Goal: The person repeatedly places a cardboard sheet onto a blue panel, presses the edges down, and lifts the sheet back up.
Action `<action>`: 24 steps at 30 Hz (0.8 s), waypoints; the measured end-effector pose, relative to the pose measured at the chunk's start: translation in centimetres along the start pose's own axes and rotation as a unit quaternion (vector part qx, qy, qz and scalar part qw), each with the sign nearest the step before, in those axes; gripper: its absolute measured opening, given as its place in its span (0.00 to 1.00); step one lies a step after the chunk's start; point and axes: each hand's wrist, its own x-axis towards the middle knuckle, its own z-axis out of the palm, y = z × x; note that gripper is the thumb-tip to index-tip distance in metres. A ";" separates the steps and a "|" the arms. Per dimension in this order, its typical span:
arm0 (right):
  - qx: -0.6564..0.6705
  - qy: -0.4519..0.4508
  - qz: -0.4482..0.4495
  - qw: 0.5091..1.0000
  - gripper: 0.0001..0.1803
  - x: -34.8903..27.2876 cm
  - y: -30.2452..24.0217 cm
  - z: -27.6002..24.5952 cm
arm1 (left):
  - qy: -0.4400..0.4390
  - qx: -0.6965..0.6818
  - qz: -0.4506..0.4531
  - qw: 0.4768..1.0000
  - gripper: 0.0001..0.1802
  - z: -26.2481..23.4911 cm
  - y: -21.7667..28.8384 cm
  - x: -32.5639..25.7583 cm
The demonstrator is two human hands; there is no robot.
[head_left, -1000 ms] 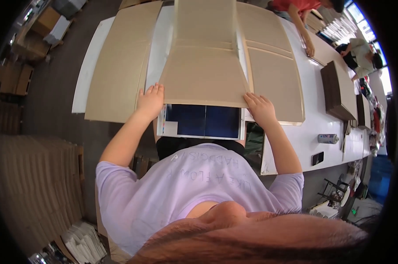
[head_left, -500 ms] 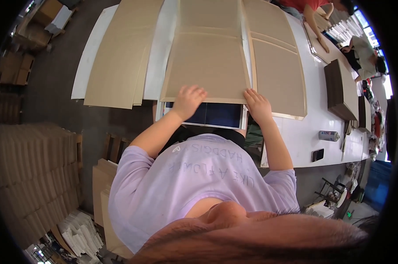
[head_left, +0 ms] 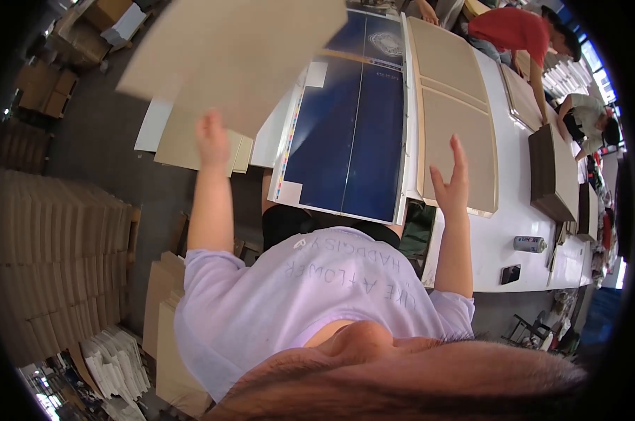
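Observation:
My left hand (head_left: 214, 144), blurred by motion, is at the near edge of a tan cardboard sheet (head_left: 233, 56). The sheet is raised and tilted over the left end of the table, and my fingers look closed on its edge. My right hand (head_left: 456, 179) hovers with thumb and fingers apart, holding nothing, above a tan creased board (head_left: 455, 133). Between my hands lies a dark blue printed sheet (head_left: 345, 140) with white margins and a colour strip along its left side. Its near edge reaches my lap.
Flat tan boards (head_left: 191, 147) lie beneath the raised sheet. On the white table (head_left: 486, 256) are a spray can (head_left: 530, 243), a phone (head_left: 511, 274) and a brown board stack (head_left: 550, 172). Two people work at the far right. Tall cardboard stacks (head_left: 58, 245) stand at left.
The cardboard sheet in the middle has gone up and left with my left hand, uncovering the blue printed sheet. My right hand has left its edge and moved right, fingers spread.

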 end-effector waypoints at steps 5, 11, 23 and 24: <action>0.103 -0.089 0.287 0.948 0.36 -8.5 5.4 0.8 | 0.094 -0.162 -0.057 0.981 0.28 -12.8 -4.0 3.3; -0.041 -0.188 0.443 0.876 0.15 -19.1 14.8 3.4 | 0.222 0.087 -0.327 0.914 0.32 -18.2 -13.4 3.6; 0.384 0.113 0.764 0.506 0.19 -22.2 16.1 8.3 | 0.240 0.507 -0.278 0.780 0.48 -9.4 -12.7 3.3; 0.368 0.097 0.768 0.516 0.17 -22.9 16.8 8.2 | 0.163 0.568 -0.262 0.763 0.46 -7.0 -11.3 2.9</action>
